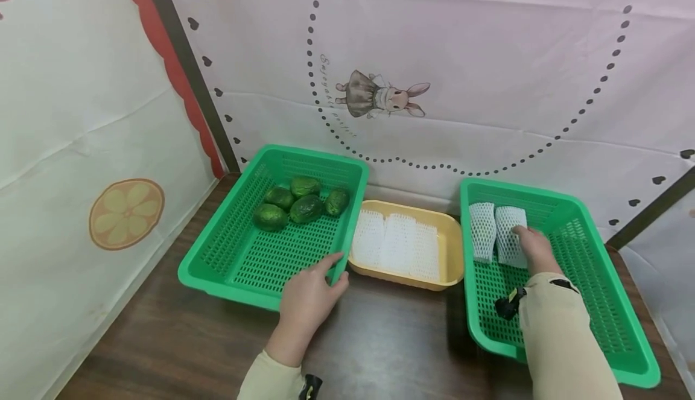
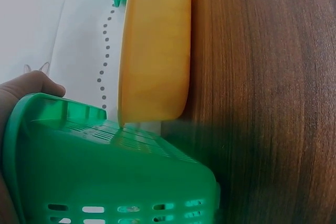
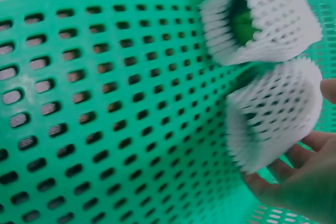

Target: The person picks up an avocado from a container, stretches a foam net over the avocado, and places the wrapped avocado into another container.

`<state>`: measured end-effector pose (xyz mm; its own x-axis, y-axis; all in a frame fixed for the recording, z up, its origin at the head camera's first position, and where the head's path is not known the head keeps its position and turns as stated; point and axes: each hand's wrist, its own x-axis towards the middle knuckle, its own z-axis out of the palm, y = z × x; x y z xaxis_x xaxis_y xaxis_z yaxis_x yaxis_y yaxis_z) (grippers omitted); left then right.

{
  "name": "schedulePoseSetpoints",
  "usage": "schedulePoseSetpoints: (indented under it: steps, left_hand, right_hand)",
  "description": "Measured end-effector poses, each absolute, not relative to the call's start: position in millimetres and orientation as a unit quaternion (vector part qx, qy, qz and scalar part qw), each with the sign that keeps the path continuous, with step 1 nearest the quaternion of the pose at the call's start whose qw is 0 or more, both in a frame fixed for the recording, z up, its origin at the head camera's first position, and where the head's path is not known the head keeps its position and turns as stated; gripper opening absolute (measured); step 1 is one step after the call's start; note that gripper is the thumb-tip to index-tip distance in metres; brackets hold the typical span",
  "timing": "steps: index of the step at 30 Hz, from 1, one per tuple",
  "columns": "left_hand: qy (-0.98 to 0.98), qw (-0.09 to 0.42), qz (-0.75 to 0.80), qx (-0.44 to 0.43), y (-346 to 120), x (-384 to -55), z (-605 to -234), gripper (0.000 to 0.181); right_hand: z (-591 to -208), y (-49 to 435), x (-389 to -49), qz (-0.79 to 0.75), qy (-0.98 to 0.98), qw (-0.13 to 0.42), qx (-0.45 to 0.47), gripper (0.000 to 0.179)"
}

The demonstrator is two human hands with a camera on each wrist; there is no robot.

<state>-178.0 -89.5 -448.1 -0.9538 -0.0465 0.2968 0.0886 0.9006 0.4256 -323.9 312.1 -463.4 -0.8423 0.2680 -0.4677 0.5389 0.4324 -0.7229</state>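
In the left green basket [image 1: 282, 267], several dark green avocados [image 1: 306, 209] lie toward the back. My left hand [image 1: 309, 294] grips that basket at its near right corner, thumb and forefinger at the rim. Inside the right green basket [image 1: 575, 249], two white foam net sleeves lie side by side at the left end. Green fruit shows through the mouth of the farther-left sleeve [image 3: 278, 19]. My right hand [image 1: 534, 249] holds the other sleeved avocado [image 3: 275, 111], with its fingers along the lower side and the thumb on the opposite side.
Between the baskets stands a yellow tray [image 1: 449, 243] with several flat white foam net sleeves [image 1: 399, 243]. All stand on a dark wooden table [image 1: 396, 333]. A printed cloth [image 1: 488, 74] hangs behind them and at both sides.
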Motion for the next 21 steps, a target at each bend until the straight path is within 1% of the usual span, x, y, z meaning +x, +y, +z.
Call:
schedulePoseSetpoints:
  steps: [2,4,6,8,10,13,15,18,21]
  left_hand:
    - [-0.964,0.145,-0.225,-0.01,-89,-178,-449,0.037]
    - [-0.964,0.138,-0.227,-0.007,-88,-179,-449,0.038]
    - [-0.965,0.131,-0.229,-0.002,-88,-180,-449,0.039]
    - [-0.965,0.126,-0.232,0.001,-87,-181,-448,0.039]
    - [-0.964,0.121,-0.235,0.002,-85,-182,-447,0.039]
    - [-0.964,0.111,-0.24,0.001,-83,-183,-446,0.04]
    - [-0.965,0.102,-0.243,0.004,-83,-183,-446,0.041]
    - [-0.964,0.095,-0.247,0.012,-85,-183,-445,0.041]
    - [-0.963,0.092,-0.252,0.016,-87,-181,-446,0.04]
  right_hand:
    - [-464,319,-329,-0.473,0.836,0.153,0.234,0.073]
    - [-463,326,-335,-0.483,0.833,0.147,0.224,0.08]
    - [-457,329,-338,-0.507,0.823,0.126,0.222,0.085]
    - [-437,325,-334,-0.54,0.81,0.11,0.199,0.088]
    - [-411,314,-321,-0.581,0.792,0.09,0.167,0.086]
    - [-373,293,-291,-0.627,0.77,0.075,0.097,0.081]
    - [-359,280,-269,-0.644,0.76,0.067,0.055,0.077]
    - [-355,262,-239,-0.635,0.77,0.059,0.013,0.072]
    - [-363,245,-217,-0.6,0.798,0.055,0.006,0.068]
